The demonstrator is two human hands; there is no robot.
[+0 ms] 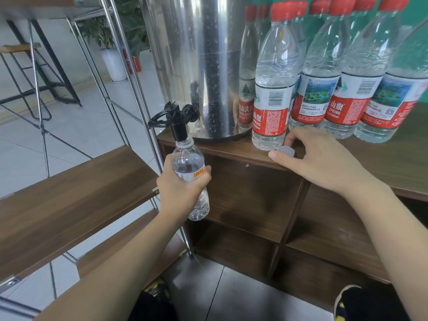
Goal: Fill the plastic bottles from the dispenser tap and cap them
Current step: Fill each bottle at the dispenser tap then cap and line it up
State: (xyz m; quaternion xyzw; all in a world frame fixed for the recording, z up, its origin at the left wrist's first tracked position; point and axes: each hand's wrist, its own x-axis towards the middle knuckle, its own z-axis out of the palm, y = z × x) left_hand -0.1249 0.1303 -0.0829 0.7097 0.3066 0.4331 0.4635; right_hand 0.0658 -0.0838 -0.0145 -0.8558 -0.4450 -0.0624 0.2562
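My left hand [180,188] grips a small clear plastic bottle [188,163] with no cap on it. Its open mouth sits right under the black tap [176,121] of the steel dispenser [201,66]. On the wooden shelf top [231,147], my right hand [317,156] curls its thumb and fingers around a translucent cap [287,151]. Just behind that cap stands a red-capped, red-labelled bottle [273,89].
Several more red-capped full bottles [361,77] stand in a row on the shelf top to the right of the dispenser. Open cubbies [250,200] lie below the top. A metal-framed rack with wooden boards [69,200] stands at the left.
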